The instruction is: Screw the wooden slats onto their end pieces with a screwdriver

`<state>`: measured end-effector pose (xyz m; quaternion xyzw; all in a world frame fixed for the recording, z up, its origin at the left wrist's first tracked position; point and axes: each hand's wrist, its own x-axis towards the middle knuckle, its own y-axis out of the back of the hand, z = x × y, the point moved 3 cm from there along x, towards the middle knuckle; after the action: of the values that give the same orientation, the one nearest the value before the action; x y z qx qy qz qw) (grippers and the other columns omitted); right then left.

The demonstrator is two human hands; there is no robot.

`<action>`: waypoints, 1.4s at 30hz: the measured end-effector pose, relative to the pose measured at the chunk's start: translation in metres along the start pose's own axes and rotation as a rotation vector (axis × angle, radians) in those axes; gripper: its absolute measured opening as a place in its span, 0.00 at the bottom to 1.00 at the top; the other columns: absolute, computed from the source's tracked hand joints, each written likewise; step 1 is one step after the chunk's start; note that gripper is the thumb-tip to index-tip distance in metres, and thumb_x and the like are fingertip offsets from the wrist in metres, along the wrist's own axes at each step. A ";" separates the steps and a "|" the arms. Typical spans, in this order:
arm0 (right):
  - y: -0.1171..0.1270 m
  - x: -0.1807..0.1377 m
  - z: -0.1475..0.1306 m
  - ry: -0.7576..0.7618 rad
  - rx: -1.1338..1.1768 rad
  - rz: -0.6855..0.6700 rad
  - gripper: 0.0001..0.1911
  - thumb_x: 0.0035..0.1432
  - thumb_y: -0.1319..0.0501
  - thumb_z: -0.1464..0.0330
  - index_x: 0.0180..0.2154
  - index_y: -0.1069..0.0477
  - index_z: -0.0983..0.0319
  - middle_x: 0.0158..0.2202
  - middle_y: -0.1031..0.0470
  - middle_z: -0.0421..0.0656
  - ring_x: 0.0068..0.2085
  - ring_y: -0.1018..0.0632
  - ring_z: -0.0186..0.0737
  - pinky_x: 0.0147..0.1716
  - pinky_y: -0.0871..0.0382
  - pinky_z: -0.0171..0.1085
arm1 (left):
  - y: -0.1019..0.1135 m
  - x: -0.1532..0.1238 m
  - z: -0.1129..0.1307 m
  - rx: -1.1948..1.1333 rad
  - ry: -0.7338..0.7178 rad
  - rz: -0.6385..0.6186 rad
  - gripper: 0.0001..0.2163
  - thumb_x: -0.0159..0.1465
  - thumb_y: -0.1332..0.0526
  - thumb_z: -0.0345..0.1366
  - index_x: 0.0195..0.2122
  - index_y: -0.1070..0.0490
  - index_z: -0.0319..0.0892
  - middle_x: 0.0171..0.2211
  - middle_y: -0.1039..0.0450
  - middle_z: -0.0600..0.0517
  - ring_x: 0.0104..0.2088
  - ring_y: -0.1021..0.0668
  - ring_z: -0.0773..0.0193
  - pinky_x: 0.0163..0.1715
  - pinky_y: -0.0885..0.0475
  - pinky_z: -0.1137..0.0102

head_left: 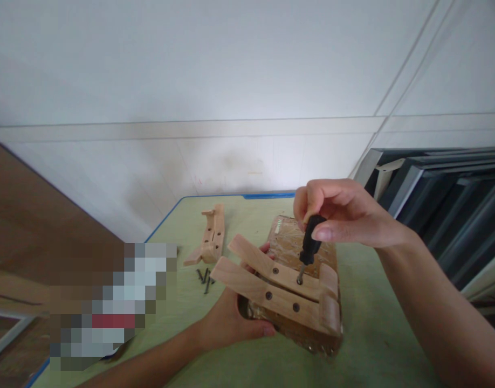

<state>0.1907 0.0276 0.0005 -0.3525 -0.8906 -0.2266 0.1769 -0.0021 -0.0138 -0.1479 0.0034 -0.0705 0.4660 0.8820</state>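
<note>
My right hand (332, 213) is closed around the black handle of a short screwdriver (311, 240). Its tip sits in a screw hole of the light wooden bracket (286, 299), which is made of two curved strips side by side. Dark screw heads show in the other holes of the bracket. From the lower left, my left hand (231, 318) grips the bracket, thumb in front and fingertips behind. Beneath the bracket lies a brown block wrapped in clear plastic (288, 240). Several dark screws (206, 277) lie on the table left of it.
A second wooden bracket (211, 237) stands on the green table (372, 323) behind the loose screws. A blurred-out item (118, 302) lies at the left edge. Dark panels (453, 188) lean at the right, and a white wall (231, 156) rises behind the table.
</note>
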 end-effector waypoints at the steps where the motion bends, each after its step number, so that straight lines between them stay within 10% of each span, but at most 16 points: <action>1: 0.000 0.000 -0.001 0.000 -0.010 0.001 0.08 0.51 0.39 0.75 0.28 0.40 0.64 0.29 0.35 0.40 0.29 0.33 0.30 0.25 0.42 0.32 | 0.000 0.000 -0.001 -0.002 0.003 -0.003 0.47 0.44 0.29 0.43 0.62 0.55 0.49 0.62 0.48 0.43 0.60 0.42 0.42 0.58 0.44 0.50; 20: -0.009 0.001 -0.021 -0.050 -0.547 0.034 0.14 0.58 0.45 0.68 0.24 0.47 0.63 0.26 0.36 0.39 0.27 0.37 0.28 0.25 0.43 0.31 | 0.004 0.000 -0.007 0.066 -0.018 -0.018 0.45 0.43 0.30 0.45 0.61 0.51 0.49 0.60 0.44 0.46 0.62 0.45 0.41 0.61 0.50 0.50; 32: -0.008 0.002 -0.010 -0.062 -0.397 0.135 0.04 0.55 0.45 0.75 0.30 0.39 0.64 0.26 0.38 0.37 0.26 0.35 0.27 0.22 0.42 0.29 | -0.001 0.002 0.003 0.002 -0.033 -0.017 0.44 0.44 0.30 0.44 0.60 0.49 0.46 0.63 0.53 0.44 0.62 0.45 0.41 0.58 0.44 0.50; 42: -0.005 -0.001 -0.014 -0.068 -0.082 -0.051 0.07 0.58 0.43 0.72 0.38 0.30 0.69 0.34 0.26 0.45 0.24 0.29 0.22 0.21 0.33 0.23 | 0.001 -0.001 -0.001 0.034 0.018 -0.020 0.46 0.44 0.30 0.43 0.61 0.52 0.48 0.61 0.45 0.44 0.60 0.41 0.40 0.59 0.46 0.49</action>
<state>0.1900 0.0161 0.0105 -0.3443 -0.8947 -0.2553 0.1261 -0.0036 -0.0135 -0.1486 0.0148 -0.0545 0.4584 0.8869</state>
